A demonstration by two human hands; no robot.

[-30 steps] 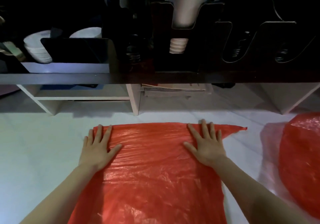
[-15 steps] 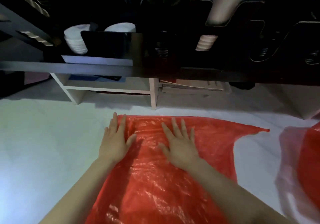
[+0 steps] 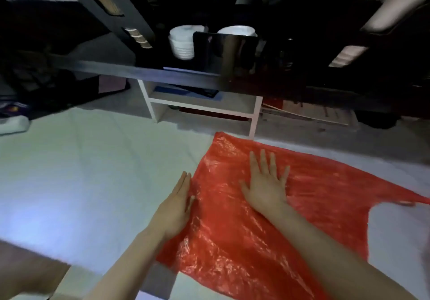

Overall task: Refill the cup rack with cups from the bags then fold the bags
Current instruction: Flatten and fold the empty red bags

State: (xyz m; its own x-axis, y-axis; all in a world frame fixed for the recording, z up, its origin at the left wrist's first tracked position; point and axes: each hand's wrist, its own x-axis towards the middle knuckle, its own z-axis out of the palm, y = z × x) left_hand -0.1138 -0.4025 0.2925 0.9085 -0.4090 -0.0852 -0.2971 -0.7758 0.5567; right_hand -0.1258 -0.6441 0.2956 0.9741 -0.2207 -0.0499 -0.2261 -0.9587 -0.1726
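Across the lower half of the view a pale sheet covers the floor. Above it stands the black cup rack, with stacks of white cups showing beside its glossy front panel. On the sheet, right of centre, lies the red plastic bag, spread nearly flat but crinkled. Its far corner is near the foot of a white shelf unit.

The right hand lies palm down on the upper part of the bag, fingers straight and spread, pressing and grasping nothing. The left hand stands on its edge at the bag's left border, fingers straight and together, touching the film without gripping it. One handle strip trails off to the right.

The step looks like flattening the bag for its first fold. Thin film of this kind probably traps air and slides on cloth, so the right palm is best used as an anchor while the left hand draws the border over. Wrinkles should be swept outward from the palm, not toward it. The handle strip wants tucking in line with the body before any crease is pressed, or the fold will likely come out skewed.
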